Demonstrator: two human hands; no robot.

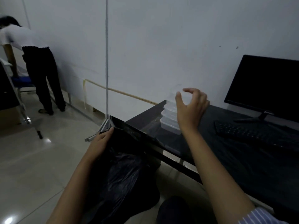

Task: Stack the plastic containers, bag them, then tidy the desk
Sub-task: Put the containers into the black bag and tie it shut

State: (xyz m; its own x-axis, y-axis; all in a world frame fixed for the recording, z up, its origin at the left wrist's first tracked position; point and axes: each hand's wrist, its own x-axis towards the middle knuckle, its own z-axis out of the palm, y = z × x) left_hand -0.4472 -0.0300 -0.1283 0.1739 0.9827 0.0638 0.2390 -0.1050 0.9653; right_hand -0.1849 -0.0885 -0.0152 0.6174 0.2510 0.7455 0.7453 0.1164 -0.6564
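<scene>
My right hand (191, 107) hovers open and curled, fingers spread like a claw, right in front of the stack of clear plastic containers (169, 117), not touching it as far as I can tell. The stack stands at the far corner of the dark counter (242, 159), close to the wall, several tubs nested one on another. My left hand (101, 140) is closed on the rim of the black plastic bag (126, 175), which hangs below the counter edge beside my knee.

I judge those tubs as light, thin-walled and a bit springy, smooth enough to slide on each other, so the stack may skew if I pinch only the top one. Better to span the sides low down, thumb one side, fingers the other, and lift the whole pile level. The bag is limp and slick; its mouth sags unless I hold it wide. The keyboard (252, 131) and monitor (267, 84) sit well to the right.
</scene>
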